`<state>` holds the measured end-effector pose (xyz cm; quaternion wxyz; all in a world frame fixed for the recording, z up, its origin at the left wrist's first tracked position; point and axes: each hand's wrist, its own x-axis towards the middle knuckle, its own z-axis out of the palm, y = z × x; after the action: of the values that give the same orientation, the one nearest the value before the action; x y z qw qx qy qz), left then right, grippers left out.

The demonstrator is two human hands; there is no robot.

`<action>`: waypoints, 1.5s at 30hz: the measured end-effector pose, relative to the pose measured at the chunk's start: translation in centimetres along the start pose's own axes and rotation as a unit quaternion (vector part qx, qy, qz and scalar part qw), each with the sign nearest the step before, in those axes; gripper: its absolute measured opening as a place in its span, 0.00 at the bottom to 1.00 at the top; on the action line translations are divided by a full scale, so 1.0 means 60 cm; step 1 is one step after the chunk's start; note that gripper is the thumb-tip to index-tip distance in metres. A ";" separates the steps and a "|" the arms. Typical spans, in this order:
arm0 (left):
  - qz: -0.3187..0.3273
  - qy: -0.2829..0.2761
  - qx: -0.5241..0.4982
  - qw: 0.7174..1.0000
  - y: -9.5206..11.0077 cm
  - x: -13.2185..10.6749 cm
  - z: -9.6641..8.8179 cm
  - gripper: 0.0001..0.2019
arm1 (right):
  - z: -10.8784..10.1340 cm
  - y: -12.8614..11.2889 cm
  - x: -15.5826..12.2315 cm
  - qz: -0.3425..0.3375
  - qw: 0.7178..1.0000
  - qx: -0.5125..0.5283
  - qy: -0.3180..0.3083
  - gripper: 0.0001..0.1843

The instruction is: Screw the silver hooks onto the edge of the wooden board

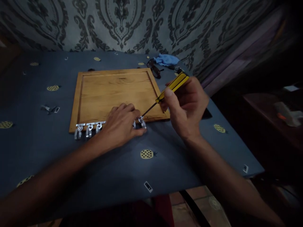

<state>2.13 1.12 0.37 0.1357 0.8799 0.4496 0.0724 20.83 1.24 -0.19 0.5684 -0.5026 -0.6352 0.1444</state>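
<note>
A square wooden board [113, 91] lies on a dark blue tablecloth [47, 142]. A row of metal hooks [89, 128] runs along the board's near edge. My left hand [120, 126] lies over that edge with fingers curled, pressing down on a hook [141, 122] at its fingertips. My right hand [187, 107] is closed round a yellow and black screwdriver [174, 85]. The screwdriver's thin shaft slants down to the left, and its tip meets the hook beside my left fingers.
Dark glasses [155, 69] and a blue cloth [165, 59] lie behind the board at the back right. Small metal parts [48, 109] sit on the cloth at the left. A patterned wall rises behind. The table's near edge drops to a tiled floor [201, 208].
</note>
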 end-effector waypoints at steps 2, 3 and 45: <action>0.000 0.001 0.000 1.000 0.001 0.000 -0.001 0.19 | 0.000 0.001 -0.001 -0.002 1.000 -0.004 -0.007 0.15; 0.000 0.001 0.002 1.000 0.001 -0.001 -0.001 0.18 | 0.000 0.002 -0.002 -0.009 1.000 -0.007 -0.010 0.15; 0.002 -0.002 0.021 1.000 0.001 0.001 0.001 0.19 | 0.003 -0.004 -0.013 -0.128 0.990 0.033 -0.044 0.13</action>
<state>2.22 1.15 0.30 0.1179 0.8838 0.4485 0.0618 20.44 0.55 -0.50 0.5701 -0.3911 -0.7135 0.1139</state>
